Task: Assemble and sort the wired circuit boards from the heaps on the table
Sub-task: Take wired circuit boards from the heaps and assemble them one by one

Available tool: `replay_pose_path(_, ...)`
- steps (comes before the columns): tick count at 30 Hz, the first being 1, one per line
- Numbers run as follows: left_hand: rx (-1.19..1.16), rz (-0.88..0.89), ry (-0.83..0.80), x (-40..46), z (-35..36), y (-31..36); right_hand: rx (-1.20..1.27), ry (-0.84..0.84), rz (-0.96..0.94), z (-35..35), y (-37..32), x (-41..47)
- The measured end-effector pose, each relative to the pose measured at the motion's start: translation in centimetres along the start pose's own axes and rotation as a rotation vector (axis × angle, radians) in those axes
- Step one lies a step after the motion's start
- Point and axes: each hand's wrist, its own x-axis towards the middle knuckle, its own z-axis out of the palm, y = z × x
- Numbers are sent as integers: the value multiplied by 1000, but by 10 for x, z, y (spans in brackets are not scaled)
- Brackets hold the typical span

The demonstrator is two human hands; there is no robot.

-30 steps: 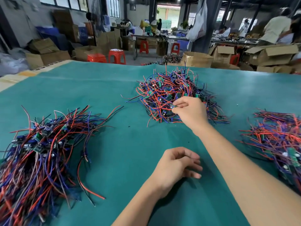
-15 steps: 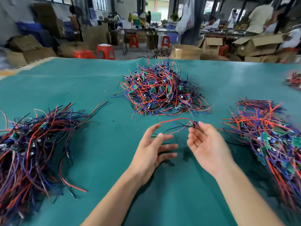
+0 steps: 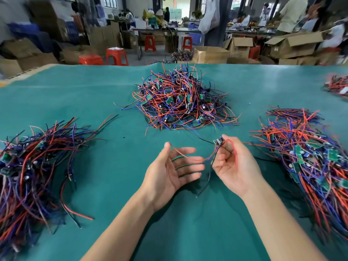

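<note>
My right hand (image 3: 234,164) pinches a small wired circuit board (image 3: 218,141) at its fingertips, above the green table (image 3: 113,166). Red and black wires trail from the board down and leftward. My left hand (image 3: 173,170) is held palm up beside it with straight, spread fingers, and the wires run across those fingers. A tangled heap of wired boards (image 3: 180,102) lies on the table beyond both hands. A combed heap (image 3: 32,166) lies at the left. Another heap with green boards (image 3: 308,157) lies at the right.
A further small bundle of wires (image 3: 337,87) sits at the far right edge of the table. Beyond the table are cardboard boxes (image 3: 293,44), red stools (image 3: 116,56) and people working at benches.
My right hand pulled one board out of the middle heap and brought it toward me. My left hand rose from the table and opened under its wires. The camera tilted down.
</note>
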Motion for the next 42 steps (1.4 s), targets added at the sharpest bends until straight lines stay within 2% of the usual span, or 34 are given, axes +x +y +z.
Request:
replay_pose_path(2, -42, -54, -73, 0, -5, 3, -21, 3, 35, 2, 3, 0)
replay_pose_path(4, -81, -25, -62, 0, -9, 6, 17, -7, 56, 2, 2, -1)
replay_pose_path(6, -56, 65, 51, 2, -12, 6, 55, -1, 50, 0, -4, -1)
replay_pose_path(9, 104, 229, 228, 3, -14, 7, 120, -24, 52, -2, -16, -6)
replay_pose_path(11, 234, 264, 220, 2, -11, 6, 142, -105, 93, 2, -17, -10)
replay_pose_path(13, 253, 202, 76, 0, -5, 1, 7, -128, 93, 8, -8, -13)
replay_pose_path(15, 234, 134, -48, -3, 1, -4, -247, -82, 21, 12, 6, -11)
replay_pose_path(18, 286, 130, -14, -3, 4, -8, -592, -45, -128, 9, 24, -9)
replay_pose_path(21, 339, 145, 36, -4, 3, -8, -779, -47, -253, 5, 29, -7)
replay_pose_path(26, 360, 185, 80, -5, 1, -6, -772, -100, -342, 3, 30, -7)
replay_pose_path(31, 326, 166, 137, -1, -1, -8, -770, -284, -306, 3, 24, -10)
replay_pose_path(38, 299, 186, 119, 0, -4, -7, -858, -266, -449, 1, 24, -9)
replay_pose_path(42, 306, 158, 96, 0, -4, -4, -831, -307, -444, 1, 25, -10)
